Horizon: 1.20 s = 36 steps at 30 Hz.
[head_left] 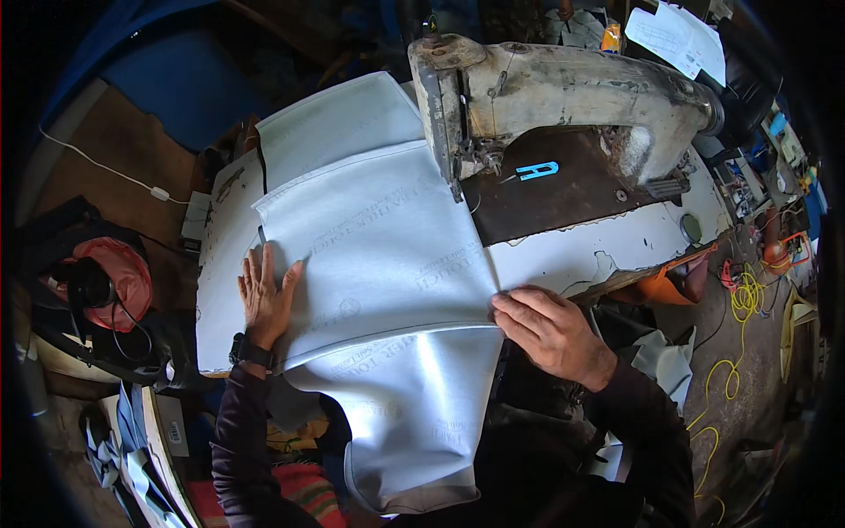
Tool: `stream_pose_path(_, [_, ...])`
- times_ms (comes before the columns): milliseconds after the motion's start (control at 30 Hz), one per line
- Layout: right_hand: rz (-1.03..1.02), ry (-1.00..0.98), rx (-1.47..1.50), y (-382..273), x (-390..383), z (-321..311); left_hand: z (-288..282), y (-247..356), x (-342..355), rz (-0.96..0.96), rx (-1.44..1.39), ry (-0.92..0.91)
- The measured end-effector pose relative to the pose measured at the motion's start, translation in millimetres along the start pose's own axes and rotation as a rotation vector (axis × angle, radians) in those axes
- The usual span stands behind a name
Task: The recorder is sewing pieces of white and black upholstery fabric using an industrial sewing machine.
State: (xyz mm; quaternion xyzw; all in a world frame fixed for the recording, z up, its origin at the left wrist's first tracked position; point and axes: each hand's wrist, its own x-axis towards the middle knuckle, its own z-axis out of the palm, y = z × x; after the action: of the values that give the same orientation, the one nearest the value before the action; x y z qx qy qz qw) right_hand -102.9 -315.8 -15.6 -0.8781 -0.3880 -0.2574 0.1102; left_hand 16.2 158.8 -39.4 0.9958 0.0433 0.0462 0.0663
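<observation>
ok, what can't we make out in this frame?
All in the head view:
Underside of the right hand: hidden by its own back, so pinching or just pressing is unclear.
White tabletop beneath the pale material: covered by it.
Needle of the sewing machine: too small and dark.
Striped cloth: cut off by the lower edge.
Writing on the white paper: too small.

With my right hand (547, 333) I pinch the edge of a pale, printed sheet (378, 233), beside the end of a seam (396, 332), while across from that grip my left hand (268, 295) lies spread at the opposite edge. Below my grip the sheet drapes off the white table (224, 304); above it stands a worn sewing machine (590, 92), a blue-handled tool (537, 171) under its arm.
</observation>
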Motion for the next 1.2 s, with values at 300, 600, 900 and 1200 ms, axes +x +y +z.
stream_pose_path(300, [-0.002, 0.015, 0.066, 5.5, 6.5, 1.1, -11.8, 8.1, 1.9, 0.123, 0.016, 0.004])
stream_pose_path(600, [-0.005, -0.022, 0.063, 8.4, 9.9, 2.3, -12.4, 9.3, 10.0, 0.115, 0.036, -0.005])
stream_pose_path(900, [0.008, -0.016, 0.077, 18.2, 18.4, 6.0, -9.7, 8.8, 21.1, 0.106, 0.025, -0.002])
stream_pose_path(1200, [0.021, -0.018, 0.089, 34.8, 39.3, 13.0, -2.8, 5.8, 50.8, 0.118, 0.042, 0.023])
